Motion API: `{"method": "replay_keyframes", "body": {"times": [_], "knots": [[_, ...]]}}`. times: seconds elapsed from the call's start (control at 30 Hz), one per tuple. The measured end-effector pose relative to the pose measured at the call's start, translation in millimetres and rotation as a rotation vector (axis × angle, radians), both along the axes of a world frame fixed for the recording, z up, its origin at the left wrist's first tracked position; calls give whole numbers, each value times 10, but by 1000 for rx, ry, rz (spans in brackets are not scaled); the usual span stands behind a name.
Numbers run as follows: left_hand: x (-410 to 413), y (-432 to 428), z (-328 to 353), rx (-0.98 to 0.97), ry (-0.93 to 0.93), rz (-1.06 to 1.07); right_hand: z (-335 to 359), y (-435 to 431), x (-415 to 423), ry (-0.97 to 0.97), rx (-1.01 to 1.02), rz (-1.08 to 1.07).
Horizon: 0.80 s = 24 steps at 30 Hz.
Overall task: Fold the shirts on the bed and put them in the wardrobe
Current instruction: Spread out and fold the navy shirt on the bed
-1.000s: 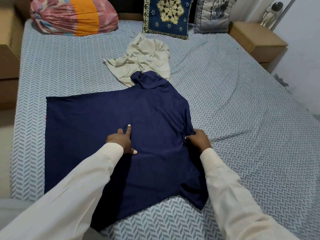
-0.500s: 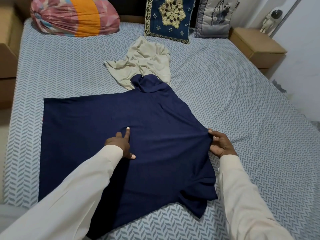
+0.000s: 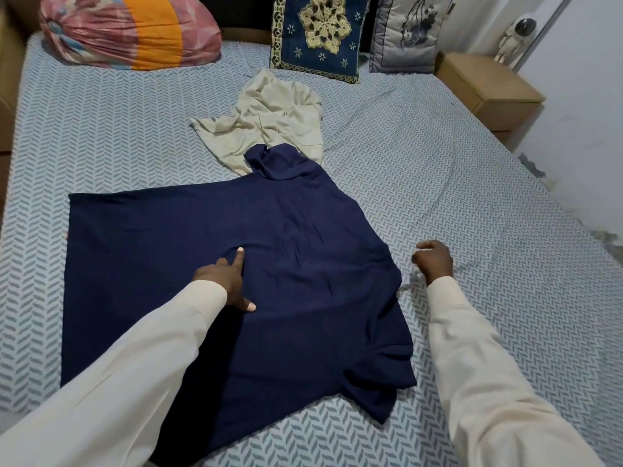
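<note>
Bed (image 3: 438,183) holds navy shirt (image 3: 303,264); left hand (image 3: 224,279) presses it, forefinger straight; right hand (image 3: 435,261) beside, loosely curled, empty.

R hand (image 3: 433,261) | let go of navy shirt (image 3: 303,264) edge | moved rt, now apart

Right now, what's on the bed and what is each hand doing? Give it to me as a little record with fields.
Surface: bed with a patterned sheet
Navy shirt: spread out flat, not yet folded
Beige shirt: crumpled beyond the navy shirt, its near edge under the navy shirt's sleeve
Left hand: presses on the navy shirt, index finger straight
Right hand: beside the navy shirt's edge, apart from it, fingers loosely curled, holds nothing
Head of bed: blue cushion among others
</note>
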<state>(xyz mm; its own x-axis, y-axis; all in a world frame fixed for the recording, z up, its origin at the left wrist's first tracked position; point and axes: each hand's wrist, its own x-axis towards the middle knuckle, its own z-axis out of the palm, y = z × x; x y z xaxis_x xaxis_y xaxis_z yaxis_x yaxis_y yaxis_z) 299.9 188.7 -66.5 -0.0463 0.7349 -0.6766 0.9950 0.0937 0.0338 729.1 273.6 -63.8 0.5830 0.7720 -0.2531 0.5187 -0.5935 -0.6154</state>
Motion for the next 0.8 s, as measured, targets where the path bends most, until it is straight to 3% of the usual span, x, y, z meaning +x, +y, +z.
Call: {"method": "replay_keyframes", "body": {"times": [0.13,0.27,0.57,0.7,0.8], "knots": [[-84,236,132,137,14,-104,-81,96,-364,32,65,219],[-128,492,169,380,-29,-87,-161,363,-605,-29,-99,319],[-236,766,87,154,37,73,-81,885,-701,175,-272,342],[-225,849,89,136,64,69,-62,1049,-625,120,-229,189],[-220,882,72,131,82,66,-123,1159,-697,52,-78,88]]}}
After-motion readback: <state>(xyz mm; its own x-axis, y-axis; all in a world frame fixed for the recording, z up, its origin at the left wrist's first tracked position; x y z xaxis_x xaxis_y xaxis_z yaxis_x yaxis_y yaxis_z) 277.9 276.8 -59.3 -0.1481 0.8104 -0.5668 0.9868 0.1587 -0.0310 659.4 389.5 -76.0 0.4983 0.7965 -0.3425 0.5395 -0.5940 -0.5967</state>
